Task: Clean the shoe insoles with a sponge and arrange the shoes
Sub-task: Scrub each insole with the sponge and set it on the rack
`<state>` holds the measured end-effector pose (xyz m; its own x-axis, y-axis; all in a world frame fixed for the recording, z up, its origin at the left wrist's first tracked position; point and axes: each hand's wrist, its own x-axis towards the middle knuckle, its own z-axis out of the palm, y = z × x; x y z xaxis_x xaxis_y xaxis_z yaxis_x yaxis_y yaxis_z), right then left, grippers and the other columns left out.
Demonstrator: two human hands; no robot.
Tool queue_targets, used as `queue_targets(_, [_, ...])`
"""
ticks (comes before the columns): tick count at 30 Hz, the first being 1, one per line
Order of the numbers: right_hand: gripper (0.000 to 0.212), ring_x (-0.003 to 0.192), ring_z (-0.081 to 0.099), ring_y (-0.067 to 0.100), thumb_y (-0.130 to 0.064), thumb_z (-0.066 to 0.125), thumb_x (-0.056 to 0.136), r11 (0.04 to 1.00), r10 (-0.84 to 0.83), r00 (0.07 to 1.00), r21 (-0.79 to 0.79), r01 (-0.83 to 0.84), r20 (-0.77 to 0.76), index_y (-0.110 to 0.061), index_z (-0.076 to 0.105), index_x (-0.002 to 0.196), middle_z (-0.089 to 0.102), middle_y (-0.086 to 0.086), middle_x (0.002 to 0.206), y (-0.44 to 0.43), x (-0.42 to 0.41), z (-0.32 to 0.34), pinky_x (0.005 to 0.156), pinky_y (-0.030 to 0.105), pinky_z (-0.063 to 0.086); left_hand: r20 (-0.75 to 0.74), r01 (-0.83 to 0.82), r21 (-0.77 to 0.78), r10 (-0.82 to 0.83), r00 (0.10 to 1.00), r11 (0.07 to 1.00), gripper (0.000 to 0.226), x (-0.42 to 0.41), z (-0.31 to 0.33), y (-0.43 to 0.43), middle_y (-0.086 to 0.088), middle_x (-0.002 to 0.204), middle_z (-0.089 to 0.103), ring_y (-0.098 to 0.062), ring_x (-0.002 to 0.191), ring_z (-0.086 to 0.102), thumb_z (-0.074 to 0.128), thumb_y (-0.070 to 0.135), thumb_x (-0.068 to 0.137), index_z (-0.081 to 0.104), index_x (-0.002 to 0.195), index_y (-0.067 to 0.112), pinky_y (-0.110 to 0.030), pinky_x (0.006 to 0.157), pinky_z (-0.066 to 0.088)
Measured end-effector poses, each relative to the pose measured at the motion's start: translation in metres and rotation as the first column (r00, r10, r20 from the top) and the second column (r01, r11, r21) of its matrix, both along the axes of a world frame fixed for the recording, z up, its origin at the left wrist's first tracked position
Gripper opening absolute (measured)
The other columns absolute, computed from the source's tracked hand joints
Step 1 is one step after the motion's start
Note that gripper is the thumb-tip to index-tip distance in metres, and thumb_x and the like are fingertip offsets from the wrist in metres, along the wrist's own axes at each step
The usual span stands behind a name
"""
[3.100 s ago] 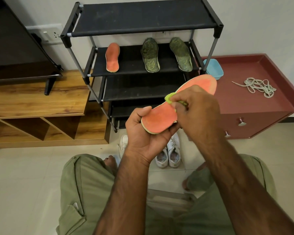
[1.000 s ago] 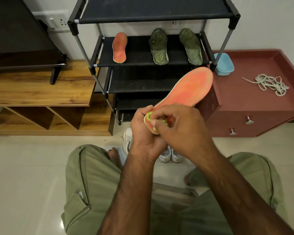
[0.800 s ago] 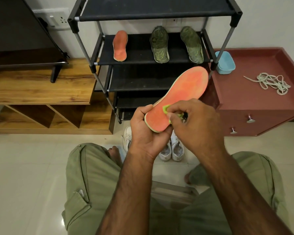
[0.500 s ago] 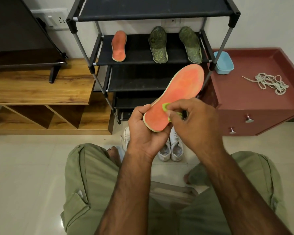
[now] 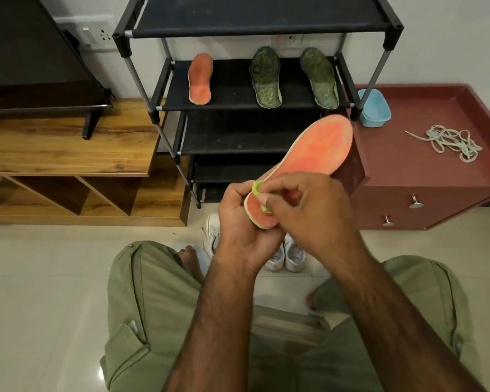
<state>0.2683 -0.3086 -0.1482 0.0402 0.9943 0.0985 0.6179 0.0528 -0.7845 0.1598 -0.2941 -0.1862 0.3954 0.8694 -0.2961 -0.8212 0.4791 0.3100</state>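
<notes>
Sponge (image 5: 257,189) slides back to heel, centre frame; right hand (image 5: 317,210) pinches it, left hand (image 5: 238,222) grips orange insole (image 5: 320,145).

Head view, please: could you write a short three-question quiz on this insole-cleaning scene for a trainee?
1. True or false: three insoles lie on one shelf of the rack.
2. The right hand pinches: A. a brush B. the sponge C. a cloth.
3. Which end of the orange insole does the left hand grip?
Key: 1 true; 2 B; 3 the heel.
</notes>
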Motion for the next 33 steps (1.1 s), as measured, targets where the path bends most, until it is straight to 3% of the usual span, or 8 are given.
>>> queue_targets(3, [0.015, 0.091, 0.068, 0.008, -0.037, 0.075, 0.089, 0.988, -0.144, 0.988, 0.064, 0.140, 0.063, -0.040, 0.077, 0.104, 0.072, -0.016, 0.105, 0.007, 0.005, 0.000, 0.082, 0.040, 0.059, 0.014, -0.029, -0.003, 0.029, 0.999, 1.000, 0.037, 0.004, -0.003, 0.000, -0.017, 0.107, 0.059, -0.028, 0.107, 0.057, 0.052, 0.028, 0.085, 0.061, 0.109, 0.001, -0.040, 0.118, 0.031])
queue_targets(8, [0.017, 0.090, 0.068, 0.004, -0.033, 0.078, 0.087, 0.999, 0.005, 1.000, 0.044, -0.003, -0.027, -0.039, 0.078, 0.102, 0.072, -0.016, 0.099, -0.012, -0.007, -0.005, 0.083, 0.037, 0.058, -0.011, -0.021, -0.002, 0.021, 1.000, 1.000, 0.041, -0.001, 0.001, -0.001, -0.019, 0.105, 0.060, -0.030, 0.103, 0.061, 0.048, 0.030, 0.086, 0.061, 0.106, -0.003, -0.038, 0.104, 0.045])
queue_targets(14, [0.012, 0.089, 0.068, 0.014, -0.038, 0.075, 0.089, 0.953, -0.273, 0.958, 0.108, 0.282, -0.092, -0.038, 0.079, 0.100, 0.071, -0.018, 0.093, 0.017, 0.030, -0.012, 0.078, 0.043, 0.060, -0.031, -0.080, -0.005, 0.080, 0.996, 0.997, 0.036, -0.002, 0.000, 0.001, -0.017, 0.106, 0.067, -0.030, 0.102, 0.064, 0.045, 0.026, 0.096, 0.070, 0.101, 0.001, -0.036, 0.092, 0.053])
queue_targets(19, [0.010, 0.086, 0.073, 0.003, -0.024, 0.079, 0.090, 0.943, -0.292, 0.897, 0.054, 0.327, -0.333, -0.032, 0.080, 0.095, 0.077, -0.015, 0.090, 0.018, 0.033, -0.006, 0.083, 0.037, 0.062, -0.042, -0.067, 0.035, 0.069, 0.997, 0.997, 0.046, -0.001, 0.000, 0.003, -0.023, 0.134, 0.063, -0.032, 0.127, 0.060, 0.038, 0.027, 0.105, 0.073, 0.117, -0.001, -0.044, 0.116, 0.040])
queue_targets(21, [0.008, 0.081, 0.073, 0.004, -0.022, 0.079, 0.089, 0.948, -0.278, 0.888, 0.046, 0.316, -0.366, -0.029, 0.081, 0.094, 0.077, -0.014, 0.085, 0.017, 0.029, -0.005, 0.080, 0.038, 0.063, -0.043, -0.108, 0.041, 0.110, 0.993, 0.993, 0.032, 0.005, 0.000, 0.003, -0.021, 0.128, 0.067, -0.031, 0.119, 0.065, 0.049, 0.018, 0.101, 0.073, 0.114, 0.002, -0.042, 0.112, 0.045])
queue_targets(24, [0.007, 0.081, 0.074, 0.008, -0.028, 0.078, 0.088, 0.963, -0.233, 0.921, 0.059, 0.264, -0.313, -0.030, 0.081, 0.094, 0.077, -0.016, 0.087, 0.013, 0.014, -0.007, 0.077, 0.040, 0.063, -0.127, -0.172, 0.089, 0.183, 0.975, 0.981, 0.026, 0.015, 0.001, 0.004, -0.019, 0.112, 0.065, -0.029, 0.107, 0.060, 0.065, 0.012, 0.087, 0.067, 0.111, 0.002, -0.040, 0.103, 0.047])
queue_targets(30, [0.014, 0.097, 0.066, 0.006, -0.027, 0.077, 0.088, 0.968, -0.171, 0.982, 0.173, 0.182, -0.078, -0.030, 0.080, 0.101, 0.072, -0.014, 0.102, -0.006, -0.020, -0.013, 0.087, 0.039, 0.058, -0.112, -0.233, 0.006, 0.232, 0.966, 0.972, 0.034, 0.021, 0.008, 0.003, -0.012, 0.086, 0.069, -0.024, 0.083, 0.070, 0.050, 0.028, 0.080, 0.074, 0.084, 0.004, -0.035, 0.088, 0.055])
queue_targets(33, [0.016, 0.100, 0.065, 0.009, -0.031, 0.076, 0.089, 0.975, -0.133, 0.991, 0.180, 0.133, -0.008, -0.033, 0.078, 0.105, 0.072, -0.016, 0.104, -0.006, -0.023, -0.015, 0.090, 0.044, 0.055, -0.022, -0.139, 0.023, 0.140, 0.990, 0.990, 0.059, 0.012, 0.001, -0.003, -0.019, 0.130, 0.061, -0.031, 0.130, 0.057, 0.043, 0.041, 0.094, 0.066, 0.130, 0.000, -0.045, 0.120, 0.034])
